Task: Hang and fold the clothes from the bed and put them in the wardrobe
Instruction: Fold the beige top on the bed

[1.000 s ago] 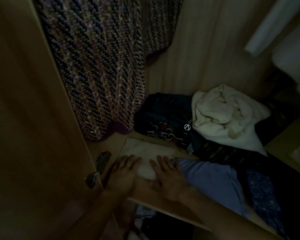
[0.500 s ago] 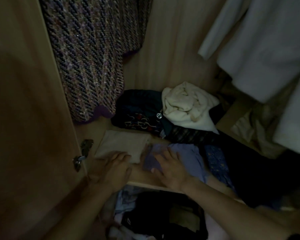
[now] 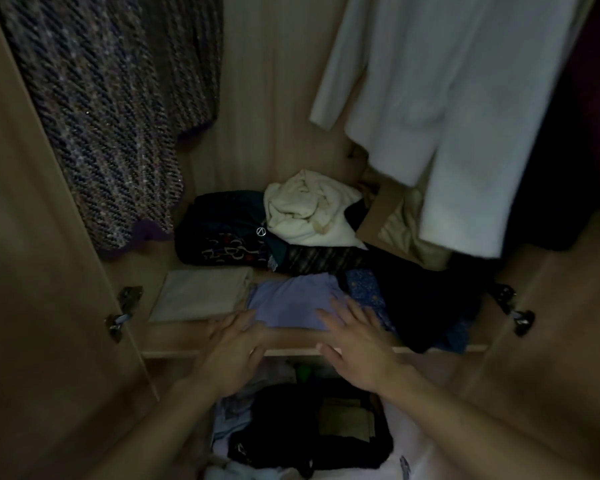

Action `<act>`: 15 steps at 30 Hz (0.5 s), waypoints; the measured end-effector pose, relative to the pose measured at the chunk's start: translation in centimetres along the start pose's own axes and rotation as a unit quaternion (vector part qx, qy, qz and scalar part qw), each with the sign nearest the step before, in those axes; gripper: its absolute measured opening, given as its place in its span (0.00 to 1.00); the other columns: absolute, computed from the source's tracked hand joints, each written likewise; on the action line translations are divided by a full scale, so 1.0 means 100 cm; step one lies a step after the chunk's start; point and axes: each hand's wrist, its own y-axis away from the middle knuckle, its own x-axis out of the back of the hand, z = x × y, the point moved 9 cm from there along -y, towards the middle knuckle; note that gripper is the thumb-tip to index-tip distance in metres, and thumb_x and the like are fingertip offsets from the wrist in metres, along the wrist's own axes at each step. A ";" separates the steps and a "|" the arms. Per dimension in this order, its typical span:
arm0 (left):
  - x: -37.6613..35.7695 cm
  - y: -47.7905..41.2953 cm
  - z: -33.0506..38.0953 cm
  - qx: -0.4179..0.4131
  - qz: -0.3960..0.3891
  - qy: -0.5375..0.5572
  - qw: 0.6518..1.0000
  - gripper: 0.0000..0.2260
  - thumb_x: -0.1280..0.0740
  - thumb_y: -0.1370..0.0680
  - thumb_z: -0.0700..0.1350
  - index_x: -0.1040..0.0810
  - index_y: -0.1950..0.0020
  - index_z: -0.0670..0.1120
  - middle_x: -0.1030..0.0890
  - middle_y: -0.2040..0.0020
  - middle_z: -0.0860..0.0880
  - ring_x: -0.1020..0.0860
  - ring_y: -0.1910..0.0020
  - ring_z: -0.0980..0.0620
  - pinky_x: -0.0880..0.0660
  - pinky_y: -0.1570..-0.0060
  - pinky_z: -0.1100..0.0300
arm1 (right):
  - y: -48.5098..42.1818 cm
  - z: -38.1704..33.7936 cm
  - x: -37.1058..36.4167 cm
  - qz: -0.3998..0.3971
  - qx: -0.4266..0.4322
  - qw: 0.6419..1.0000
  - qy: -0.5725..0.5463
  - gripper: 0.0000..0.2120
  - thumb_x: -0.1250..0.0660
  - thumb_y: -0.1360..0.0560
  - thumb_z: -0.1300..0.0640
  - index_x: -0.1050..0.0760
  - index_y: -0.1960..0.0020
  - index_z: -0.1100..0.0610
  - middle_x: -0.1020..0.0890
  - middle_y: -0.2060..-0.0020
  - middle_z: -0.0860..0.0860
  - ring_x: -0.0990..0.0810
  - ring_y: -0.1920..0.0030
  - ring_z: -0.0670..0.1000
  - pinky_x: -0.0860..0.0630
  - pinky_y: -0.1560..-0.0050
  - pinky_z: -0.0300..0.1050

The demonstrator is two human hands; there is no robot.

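A folded cream garment (image 3: 201,294) lies flat at the left of the wardrobe shelf (image 3: 291,342). Beside it on the right lies a folded lilac garment (image 3: 291,303). My left hand (image 3: 231,351) hovers flat over the shelf's front edge, fingers straight, fingertips at the lilac garment's near left corner. My right hand (image 3: 355,344) is spread flat, its fingertips on the lilac garment's right side. Neither hand grips anything.
A dark patterned pile (image 3: 229,233) and a crumpled white cloth (image 3: 305,209) sit at the shelf's back. A tweed coat (image 3: 101,109) hangs left, a pale robe (image 3: 447,109) right. Open doors (image 3: 42,306) flank both sides. More clothes (image 3: 309,431) fill the shelf below.
Both hands have left the cream garment and moved right to the lilac one, then drawn back toward the shelf's front edge. The view has shifted right and up.
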 end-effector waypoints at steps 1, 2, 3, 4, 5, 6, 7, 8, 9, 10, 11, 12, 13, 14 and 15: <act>0.003 0.002 0.013 -0.012 0.016 -0.003 1.000 0.15 0.38 0.25 0.50 0.18 0.44 0.48 0.17 0.44 0.44 0.17 0.51 0.44 0.22 0.50 0.48 | 0.010 0.007 0.007 0.006 -0.009 1.000 -0.010 0.30 0.49 0.20 0.36 0.48 0.21 0.45 0.50 0.21 0.49 0.53 0.21 0.56 0.49 0.25 0.61; 0.003 0.004 0.026 -0.016 0.022 0.003 1.000 0.14 0.36 0.25 0.50 0.18 0.43 0.47 0.18 0.43 0.43 0.17 0.49 0.43 0.22 0.48 0.47 | 0.021 0.014 0.013 0.013 -0.018 1.000 -0.018 0.30 0.49 0.20 0.36 0.48 0.21 0.45 0.49 0.21 0.49 0.52 0.21 0.55 0.48 0.25 0.61; -0.001 0.007 0.037 -0.007 0.004 0.023 1.000 0.15 0.34 0.25 0.49 0.19 0.40 0.46 0.19 0.39 0.42 0.19 0.44 0.41 0.24 0.44 0.45 | 0.033 0.021 0.020 0.021 -0.024 0.999 -0.024 0.30 0.48 0.20 0.36 0.48 0.21 0.45 0.49 0.21 0.48 0.52 0.21 0.55 0.48 0.25 0.60; -0.007 0.012 0.049 0.009 -0.031 0.036 0.999 0.17 0.33 0.23 0.50 0.21 0.36 0.47 0.23 0.33 0.42 0.23 0.37 0.40 0.29 0.37 0.42 | 0.046 0.026 0.025 0.028 -0.028 0.999 -0.030 0.30 0.48 0.20 0.37 0.49 0.21 0.45 0.49 0.21 0.48 0.52 0.22 0.55 0.48 0.25 0.60; -0.016 0.019 0.062 0.023 -0.077 0.036 0.996 0.19 0.35 0.21 0.52 0.24 0.31 0.48 0.29 0.27 0.45 0.29 0.30 0.41 0.35 0.32 0.41 | 0.061 0.030 0.030 0.032 -0.030 0.998 -0.035 0.31 0.48 0.21 0.37 0.49 0.21 0.45 0.48 0.21 0.48 0.52 0.22 0.55 0.48 0.25 0.59; -0.024 0.028 0.075 0.033 -0.113 0.024 0.993 0.21 0.38 0.20 0.54 0.28 0.28 0.51 0.34 0.24 0.48 0.36 0.25 0.43 0.41 0.29 0.40 | 0.076 0.033 0.032 0.034 -0.030 0.998 -0.037 0.31 0.47 0.21 0.37 0.49 0.21 0.46 0.48 0.21 0.48 0.52 0.22 0.54 0.48 0.25 0.60; -0.027 0.037 0.089 0.031 -0.126 0.001 0.991 0.21 0.41 0.19 0.56 0.31 0.27 0.53 0.37 0.23 0.50 0.39 0.24 0.45 0.45 0.28 0.39 | 0.092 0.035 0.033 0.037 -0.028 0.998 -0.037 0.31 0.47 0.21 0.37 0.49 0.22 0.46 0.49 0.21 0.48 0.52 0.22 0.54 0.47 0.25 0.60; -0.027 0.046 0.104 0.025 -0.135 -0.016 0.990 0.21 0.43 0.19 0.57 0.32 0.27 0.54 0.38 0.22 0.51 0.41 0.24 0.46 0.47 0.27 0.37 | 0.109 0.036 0.033 0.042 -0.025 0.998 -0.040 0.31 0.48 0.21 0.37 0.48 0.22 0.46 0.49 0.21 0.48 0.52 0.22 0.55 0.46 0.25 0.60; -0.024 0.055 0.118 0.024 -0.138 -0.025 0.990 0.21 0.43 0.20 0.58 0.32 0.27 0.55 0.38 0.22 0.51 0.40 0.24 0.46 0.48 0.27 0.36 | 0.125 0.038 0.032 0.047 -0.023 0.998 -0.047 0.30 0.47 0.20 0.37 0.47 0.22 0.47 0.49 0.21 0.48 0.51 0.22 0.55 0.44 0.26 0.59; -0.020 0.063 0.131 0.030 -0.139 -0.028 0.990 0.21 0.43 0.20 0.58 0.32 0.27 0.55 0.38 0.22 0.52 0.40 0.24 0.46 0.49 0.28 0.36 | 0.140 0.040 0.031 0.048 -0.024 0.997 -0.056 0.30 0.47 0.20 0.38 0.46 0.22 0.47 0.48 0.21 0.49 0.51 0.22 0.55 0.44 0.26 0.57; -0.015 0.072 0.144 0.035 -0.140 -0.032 0.989 0.21 0.43 0.20 0.58 0.32 0.28 0.55 0.38 0.23 0.52 0.40 0.24 0.46 0.48 0.28 0.35 | 0.155 0.043 0.028 0.045 -0.028 0.996 -0.067 0.30 0.46 0.20 0.38 0.46 0.22 0.47 0.48 0.21 0.49 0.50 0.22 0.55 0.43 0.26 0.55; -0.010 0.083 0.155 0.039 -0.148 -0.035 0.988 0.21 0.42 0.20 0.57 0.32 0.28 0.55 0.37 0.23 0.52 0.40 0.24 0.46 0.48 0.28 0.35 | 0.170 0.044 0.025 0.037 -0.033 0.996 -0.074 0.30 0.45 0.20 0.38 0.47 0.22 0.47 0.48 0.21 0.50 0.50 0.22 0.55 0.43 0.26 0.54; -0.005 0.094 0.165 0.044 -0.153 -0.033 0.987 0.21 0.41 0.21 0.57 0.31 0.28 0.55 0.37 0.23 0.52 0.40 0.24 0.46 0.48 0.28 0.35 | 0.185 0.044 0.020 0.028 -0.038 0.996 -0.079 0.31 0.45 0.20 0.38 0.47 0.22 0.47 0.49 0.21 0.50 0.50 0.22 0.55 0.43 0.27 0.54; 0.001 0.104 0.173 0.050 -0.149 -0.027 0.987 0.20 0.40 0.21 0.56 0.31 0.29 0.55 0.37 0.23 0.52 0.40 0.24 0.46 0.48 0.28 0.34 | 0.199 0.043 0.015 0.021 -0.043 0.995 -0.083 0.31 0.45 0.20 0.38 0.48 0.21 0.47 0.49 0.21 0.50 0.49 0.22 0.55 0.43 0.27 0.55; 0.008 0.113 0.180 0.051 -0.148 -0.021 0.987 0.20 0.40 0.21 0.56 0.31 0.29 0.55 0.37 0.23 0.52 0.40 0.25 0.46 0.47 0.28 0.34 | 0.212 0.040 0.012 0.014 -0.048 0.995 -0.089 0.31 0.45 0.20 0.38 0.48 0.21 0.47 0.49 0.21 0.50 0.49 0.22 0.55 0.43 0.27 0.57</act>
